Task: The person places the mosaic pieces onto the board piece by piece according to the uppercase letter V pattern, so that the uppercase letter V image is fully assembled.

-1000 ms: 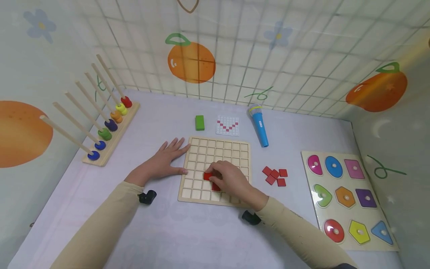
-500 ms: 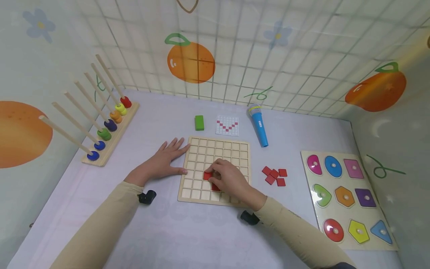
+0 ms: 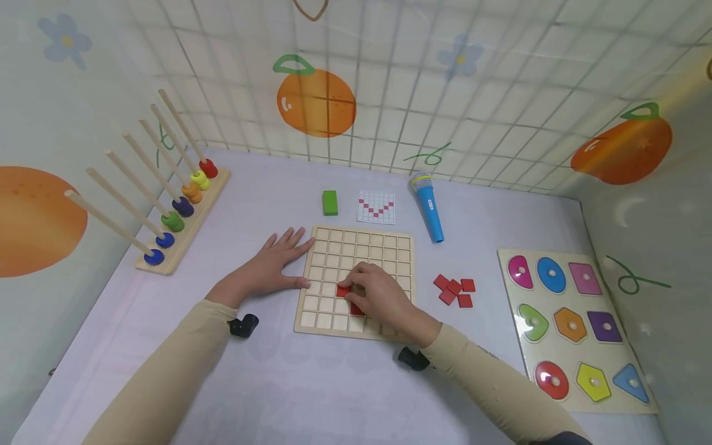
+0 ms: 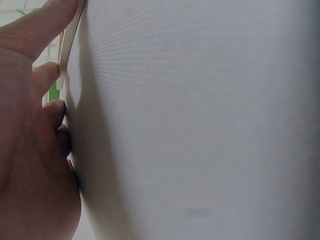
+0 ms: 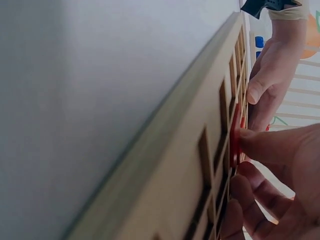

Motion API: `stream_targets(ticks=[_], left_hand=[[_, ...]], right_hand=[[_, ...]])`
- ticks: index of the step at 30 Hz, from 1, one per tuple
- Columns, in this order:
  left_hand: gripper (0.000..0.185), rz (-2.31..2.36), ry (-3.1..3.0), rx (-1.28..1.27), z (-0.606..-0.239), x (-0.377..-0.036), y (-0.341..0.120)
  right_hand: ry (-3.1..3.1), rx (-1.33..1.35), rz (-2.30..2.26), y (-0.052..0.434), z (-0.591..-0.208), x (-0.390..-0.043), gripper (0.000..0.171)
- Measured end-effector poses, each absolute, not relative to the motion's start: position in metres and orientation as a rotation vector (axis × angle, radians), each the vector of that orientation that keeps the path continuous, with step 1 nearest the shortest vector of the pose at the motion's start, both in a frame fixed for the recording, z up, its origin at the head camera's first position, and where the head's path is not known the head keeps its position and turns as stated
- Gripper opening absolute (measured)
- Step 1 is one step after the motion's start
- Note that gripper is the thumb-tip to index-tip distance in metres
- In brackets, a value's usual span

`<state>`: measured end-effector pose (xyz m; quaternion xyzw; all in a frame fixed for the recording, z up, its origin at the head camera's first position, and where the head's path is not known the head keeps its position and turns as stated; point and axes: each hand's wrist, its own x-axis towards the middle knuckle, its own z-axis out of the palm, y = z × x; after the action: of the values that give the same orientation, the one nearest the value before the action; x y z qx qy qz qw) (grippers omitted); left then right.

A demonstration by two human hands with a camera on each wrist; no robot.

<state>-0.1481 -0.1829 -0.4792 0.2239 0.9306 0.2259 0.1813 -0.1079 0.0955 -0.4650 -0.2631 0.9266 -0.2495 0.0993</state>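
A pale wooden grid board [image 3: 334, 248] lies flat in the middle of the table. My left hand [image 3: 274, 267] rests beside it with fingers spread, thumb and forefinger touching the left edge; the left wrist view shows that hand [image 4: 30, 125] low over the cloth. Over the lower middle cells, my right hand [image 3: 384, 296] pinches a square red tile [image 3: 343, 290] at its cell. A second red tile [image 3: 357, 310] sits in the grid one row nearer, partly under the right thumb. In the right wrist view, the thumb meets red [image 5: 234, 142] at board level.
Several loose red tiles [image 3: 447, 297] lie right of the board. Behind it are a green block [image 3: 330, 203], a pattern card [image 3: 376, 207] and a blue toy microphone [image 3: 429, 210]. A peg stacker [image 3: 183, 247] stands left, a shape puzzle [image 3: 547, 293] right.
Both hands hold nearly the same places. The right fingers settle slightly around the red tile; the loose tiles stay where they were.
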Motion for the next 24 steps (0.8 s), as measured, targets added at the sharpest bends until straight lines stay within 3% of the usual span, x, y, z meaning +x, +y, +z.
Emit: stream_targets(ticks=[17,24], left_hand=[[0.099,0.619,2.631,0.626,-0.482,-0.149,-0.184],[0.100,0.632,2.635,0.626,-0.480,-0.149,-0.183]], right_hand=[[2.668,-0.750,-0.754,0.098,-0.465,-0.111,0.029],[2.635,-0.759,-0.849,0.106,-0.463,-0.111,0.024]])
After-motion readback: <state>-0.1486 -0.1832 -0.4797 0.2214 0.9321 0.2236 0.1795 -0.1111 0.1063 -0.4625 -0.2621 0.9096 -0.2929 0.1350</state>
